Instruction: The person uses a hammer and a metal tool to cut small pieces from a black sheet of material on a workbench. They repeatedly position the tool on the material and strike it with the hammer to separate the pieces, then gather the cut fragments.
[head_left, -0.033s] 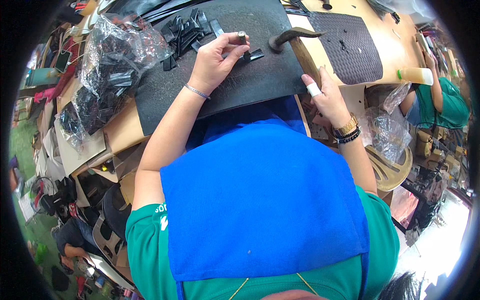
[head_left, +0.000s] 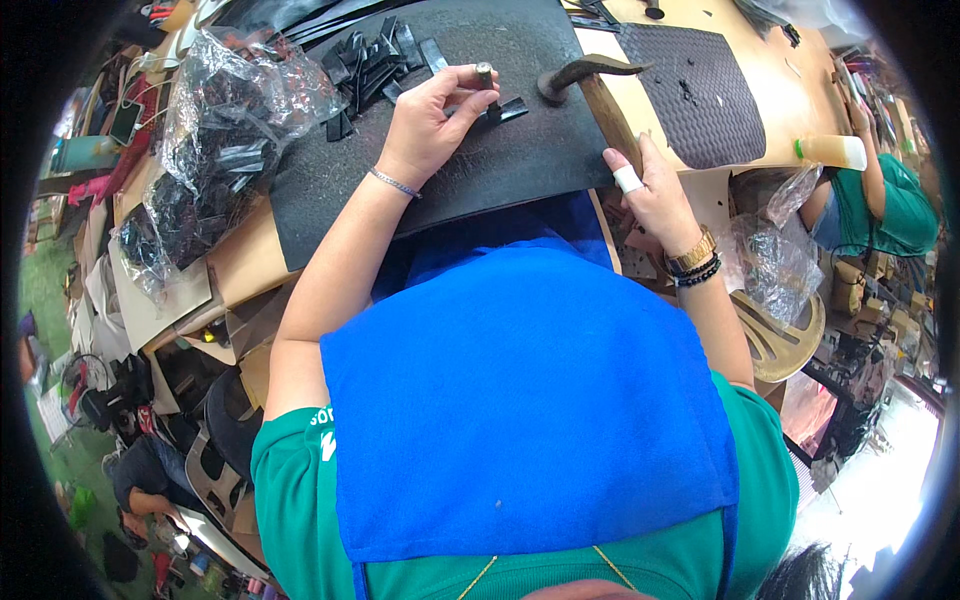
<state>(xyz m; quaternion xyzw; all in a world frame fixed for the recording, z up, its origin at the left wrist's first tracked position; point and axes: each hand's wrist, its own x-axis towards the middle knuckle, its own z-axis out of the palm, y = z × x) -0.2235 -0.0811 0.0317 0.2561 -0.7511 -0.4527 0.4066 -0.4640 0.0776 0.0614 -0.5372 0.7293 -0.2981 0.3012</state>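
Note:
My left hand (head_left: 432,118) pinches a short metal punch (head_left: 484,72), held upright with its top end showing. Below it, a small black strip (head_left: 513,109) lies on the black mat (head_left: 440,190); whether the punch's lower tip touches the strip is hidden. In my right hand (head_left: 660,203) is the wooden handle of a hammer (head_left: 606,112), whose dark head with a broad round face and curved tail is over the mat's right edge. White tape wraps the thumb of that hand. A pile of black strips (head_left: 375,66) lies beyond my left hand.
Clear plastic bags (head_left: 215,120) with black pieces fill the left of the table. At the right are a dark woven-pattern sheet (head_left: 700,95) holding small black bits, and a bottle of pale yellow liquid (head_left: 835,152). Another person in green (head_left: 890,215) is at far right.

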